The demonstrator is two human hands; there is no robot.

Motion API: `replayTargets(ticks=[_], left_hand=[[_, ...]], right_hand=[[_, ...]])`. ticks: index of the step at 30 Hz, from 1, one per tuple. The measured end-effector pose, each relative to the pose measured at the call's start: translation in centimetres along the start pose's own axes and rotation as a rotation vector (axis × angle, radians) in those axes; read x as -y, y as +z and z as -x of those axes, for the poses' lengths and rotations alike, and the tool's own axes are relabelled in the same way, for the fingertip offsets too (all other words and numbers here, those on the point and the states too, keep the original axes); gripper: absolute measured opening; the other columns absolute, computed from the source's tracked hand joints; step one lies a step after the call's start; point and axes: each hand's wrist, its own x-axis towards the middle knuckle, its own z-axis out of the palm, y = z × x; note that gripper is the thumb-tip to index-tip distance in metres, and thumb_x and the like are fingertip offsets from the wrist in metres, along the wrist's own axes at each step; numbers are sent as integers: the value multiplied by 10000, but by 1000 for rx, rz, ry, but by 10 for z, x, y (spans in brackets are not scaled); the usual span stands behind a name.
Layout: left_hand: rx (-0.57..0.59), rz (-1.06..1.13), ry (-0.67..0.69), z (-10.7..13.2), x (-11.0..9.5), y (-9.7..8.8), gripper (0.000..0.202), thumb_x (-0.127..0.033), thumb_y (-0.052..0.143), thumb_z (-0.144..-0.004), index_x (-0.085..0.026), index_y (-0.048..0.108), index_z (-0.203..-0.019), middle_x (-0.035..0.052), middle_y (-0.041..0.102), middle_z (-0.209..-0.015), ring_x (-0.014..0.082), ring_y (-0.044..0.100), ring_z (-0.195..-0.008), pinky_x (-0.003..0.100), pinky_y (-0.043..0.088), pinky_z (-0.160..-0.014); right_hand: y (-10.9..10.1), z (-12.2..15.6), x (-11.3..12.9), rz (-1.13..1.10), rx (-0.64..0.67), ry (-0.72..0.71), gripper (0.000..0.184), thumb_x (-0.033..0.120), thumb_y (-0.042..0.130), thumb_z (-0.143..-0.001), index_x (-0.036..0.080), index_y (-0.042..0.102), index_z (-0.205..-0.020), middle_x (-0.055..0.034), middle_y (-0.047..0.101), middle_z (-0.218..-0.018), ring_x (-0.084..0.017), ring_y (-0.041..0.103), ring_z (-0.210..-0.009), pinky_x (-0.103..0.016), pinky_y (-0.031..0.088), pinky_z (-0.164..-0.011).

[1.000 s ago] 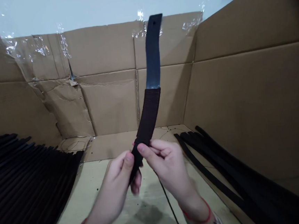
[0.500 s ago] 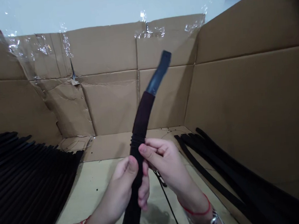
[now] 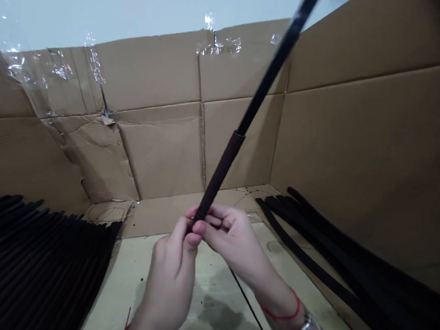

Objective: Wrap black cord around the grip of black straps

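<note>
I hold a long black strip (image 3: 273, 70) that slants up to the right and runs out of the top of the view. A dark woven sleeve (image 3: 220, 172) covers its lower part. My left hand (image 3: 175, 269) pinches the sleeve's bottom end from the left, fingers closed. From the right, my right hand (image 3: 230, 241) grips the same end with closed fingers. Both hands meet at the middle of the view, above a pale table top (image 3: 134, 290). A thin black cord (image 3: 249, 303) lies on the table below my right hand.
Cardboard walls (image 3: 161, 113) enclose the back and both sides. A dense stack of black strips (image 3: 37, 273) lies at the left. Several loose black strips (image 3: 328, 258) lie along the right wall.
The strip has swung to the right and turned edge-on, and far more bare strip now sticks out past the sleeve. My hands have closed together at the sleeve's lower end.
</note>
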Motion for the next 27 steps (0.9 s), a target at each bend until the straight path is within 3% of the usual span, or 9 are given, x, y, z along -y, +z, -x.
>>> replayTargets(ticks=[3,6,8,11,15,20,24,25,27], left_hand=[[222,163,-100,-1,-3,-1,529,-615,279,-968,-162,525,-852,-15,465,-561,97,397,-472,200,295,-452],[-4,51,-18,0,-1,0,522,-590,332,-970,-154,498,-736,6,501,-582,92,447,-521,194,319,-499],[-51,40,-47,1,1,-1,540,-608,327,-963,-160,472,-699,-16,449,-521,81,396,-463,191,275,-456],[181,171,-130,3,2,-5,589,-677,258,-938,-166,501,-773,-52,373,-438,84,309,-363,200,237,-392],[61,49,61,1,2,-4,461,-609,521,-887,-162,529,-1003,-9,529,-633,112,454,-536,192,332,-496],[336,389,-131,1,3,1,593,-742,336,-877,-168,479,-832,-44,411,-503,82,338,-402,184,284,-399],[-2,156,-19,-4,2,-1,532,-653,502,-874,-142,498,-728,-4,478,-570,75,420,-515,161,307,-475],[1,188,-49,-5,2,-2,546,-661,489,-876,-143,488,-700,-14,452,-541,67,390,-483,160,289,-451],[162,379,-192,-5,3,-3,586,-717,410,-873,-158,475,-707,-51,372,-460,57,288,-382,169,233,-375]], right_hand=[[-1,3,2,53,115,10,266,374,793,-707,135,678,-718,11,579,-542,-99,556,-501,-191,462,-462],[2,5,1,48,-71,-54,269,381,738,-775,153,614,-702,16,583,-570,-82,519,-422,-185,425,-382],[4,6,1,7,53,-15,291,428,734,-771,151,646,-776,20,579,-572,-99,550,-440,-205,470,-421],[3,5,3,-7,243,54,349,450,794,-696,139,706,-826,4,605,-582,-128,616,-566,-218,519,-554],[0,2,1,-28,-21,-80,306,413,820,-678,154,720,-805,-13,654,-673,-110,611,-640,-183,498,-597],[-2,5,1,38,107,-25,326,435,769,-737,136,656,-675,2,584,-520,-88,505,-430,-191,412,-414],[1,7,0,86,-84,-140,275,403,723,-795,152,642,-719,4,584,-568,-101,539,-452,-198,446,-418],[1,7,0,58,-33,-120,285,430,720,-792,152,662,-767,14,569,-555,-97,536,-446,-196,453,-425],[0,7,-1,12,125,-41,346,473,747,-750,148,699,-857,26,556,-539,-91,536,-447,-191,464,-448]])
